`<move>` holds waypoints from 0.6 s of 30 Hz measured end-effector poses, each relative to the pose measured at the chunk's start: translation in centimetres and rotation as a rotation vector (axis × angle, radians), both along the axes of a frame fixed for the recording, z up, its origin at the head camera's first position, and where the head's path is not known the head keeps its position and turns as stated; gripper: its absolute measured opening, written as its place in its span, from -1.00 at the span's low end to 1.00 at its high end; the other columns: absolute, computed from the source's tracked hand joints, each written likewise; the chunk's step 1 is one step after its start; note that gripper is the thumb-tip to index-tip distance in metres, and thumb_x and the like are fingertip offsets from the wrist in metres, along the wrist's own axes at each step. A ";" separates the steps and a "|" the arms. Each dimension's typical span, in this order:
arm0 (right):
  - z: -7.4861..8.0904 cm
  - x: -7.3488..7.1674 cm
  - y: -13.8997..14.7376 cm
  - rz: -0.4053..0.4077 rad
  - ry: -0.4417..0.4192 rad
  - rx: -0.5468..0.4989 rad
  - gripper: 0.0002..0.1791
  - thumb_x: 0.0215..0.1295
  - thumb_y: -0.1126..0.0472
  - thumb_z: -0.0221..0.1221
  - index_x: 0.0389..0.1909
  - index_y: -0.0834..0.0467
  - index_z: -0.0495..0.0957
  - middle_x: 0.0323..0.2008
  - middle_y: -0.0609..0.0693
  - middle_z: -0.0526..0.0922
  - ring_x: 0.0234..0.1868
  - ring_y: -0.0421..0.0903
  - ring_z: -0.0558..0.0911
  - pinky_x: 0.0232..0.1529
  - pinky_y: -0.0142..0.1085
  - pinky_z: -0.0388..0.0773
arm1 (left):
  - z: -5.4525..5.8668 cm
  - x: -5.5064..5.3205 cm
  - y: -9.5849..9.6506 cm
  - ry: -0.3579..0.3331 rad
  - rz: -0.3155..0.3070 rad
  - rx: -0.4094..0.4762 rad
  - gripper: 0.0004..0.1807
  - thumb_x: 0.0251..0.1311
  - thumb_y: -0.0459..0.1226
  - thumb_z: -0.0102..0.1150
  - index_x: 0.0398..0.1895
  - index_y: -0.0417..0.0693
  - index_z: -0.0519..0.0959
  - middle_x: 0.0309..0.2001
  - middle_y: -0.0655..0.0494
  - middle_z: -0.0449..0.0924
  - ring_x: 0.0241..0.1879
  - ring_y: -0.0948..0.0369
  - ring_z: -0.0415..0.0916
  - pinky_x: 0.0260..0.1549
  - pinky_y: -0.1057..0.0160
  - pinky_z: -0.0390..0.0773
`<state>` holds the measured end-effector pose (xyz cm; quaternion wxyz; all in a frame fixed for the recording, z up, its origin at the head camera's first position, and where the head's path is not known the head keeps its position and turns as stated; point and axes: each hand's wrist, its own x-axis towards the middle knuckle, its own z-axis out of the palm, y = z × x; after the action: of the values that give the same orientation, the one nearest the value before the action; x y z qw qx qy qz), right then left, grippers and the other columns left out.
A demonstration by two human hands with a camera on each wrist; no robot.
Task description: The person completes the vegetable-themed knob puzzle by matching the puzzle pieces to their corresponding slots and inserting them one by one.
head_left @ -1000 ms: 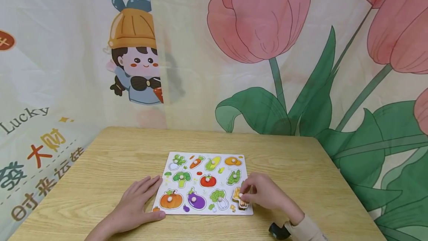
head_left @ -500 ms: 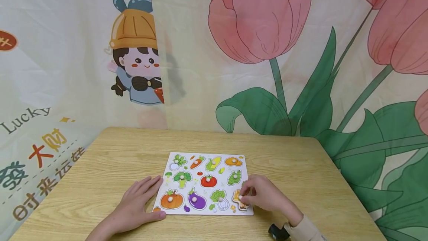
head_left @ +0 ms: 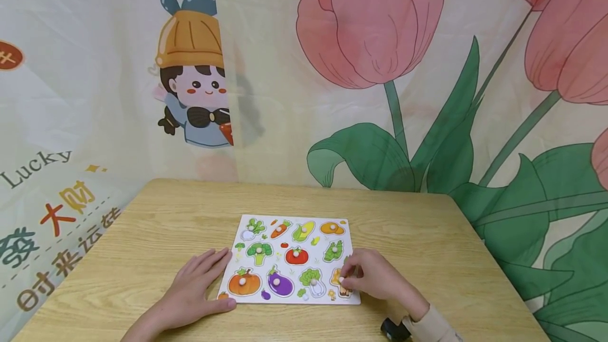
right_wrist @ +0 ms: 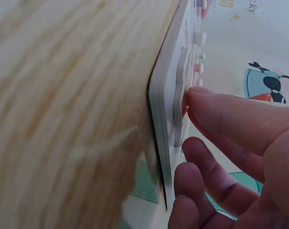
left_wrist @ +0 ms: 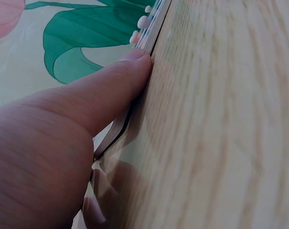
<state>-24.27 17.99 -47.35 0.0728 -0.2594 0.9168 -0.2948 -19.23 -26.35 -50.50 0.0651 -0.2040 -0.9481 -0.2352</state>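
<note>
A white vegetable knob puzzle board [head_left: 285, 301] lies flat on the table. At its lower right corner, my right hand [head_left: 375, 274] pinches the small knob of a mushroom puzzle piece [head_left: 335, 275] between thumb and index finger. In the right wrist view this piece [right_wrist: 179, 93] stands slightly proud of the board's face, the other fingers curled below. My left hand [head_left: 192, 289] rests spread at the board's left side, its thumb along the lower left corner. The left wrist view shows that thumb [left_wrist: 111, 86] against the board's edge [left_wrist: 116, 133].
Other knobbed pieces sit in the board, among them a pumpkin [head_left: 244, 283], an eggplant [head_left: 280, 285] and a tomato [head_left: 296, 256]. A black device [head_left: 395, 330] is by the right wrist. Behind the wooden table [head_left: 404, 226] hangs a printed curtain [head_left: 271, 94].
The mushroom piece, raised and tilted over its corner a second ago, has come down and now sits nearly level in its outline. My right hand still pinches the knob; the left hand keeps its place.
</note>
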 end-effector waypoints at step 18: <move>-0.2 -0.1 -0.1 0.009 0.013 -0.001 -0.92 0.29 0.12 0.51 -0.31 -0.09 0.78 -0.39 -0.23 0.57 -0.39 -0.21 0.51 -0.40 -0.42 0.45 | -0.3 -0.1 -0.1 0.006 -0.003 0.000 0.13 0.14 0.39 0.37 0.63 -0.08 0.32 0.61 -0.08 0.27 0.58 -0.25 0.07 0.43 -0.43 0.01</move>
<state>-24.33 17.84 -47.52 0.0680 -0.2654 0.9160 -0.2931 -19.34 -26.42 -50.77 0.0674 -0.2061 -0.9476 -0.2347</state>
